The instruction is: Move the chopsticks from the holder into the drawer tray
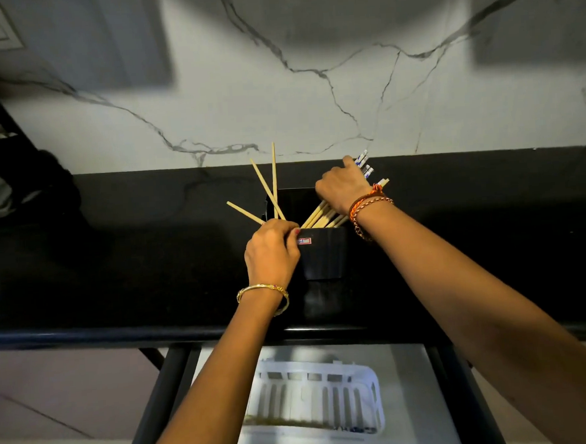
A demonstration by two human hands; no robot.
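The holder's [322,254] inside is dark; the lower ends of the chopsticks cannot be made out. The tray's [321,397] near edge is blurred, and the left forearm crosses its left side. Both arms reach forward over the black table [115,260]. The left hand [273,254] rests at the holder's near-left rim, its grip pinching three fanned chopsticks [265,192]. The right hand [342,184], knuckles up, is closed round a slanted bundle of chopsticks [318,216] whose lower ends stand in the holder. The tray lies in the open drawer [414,369] below.
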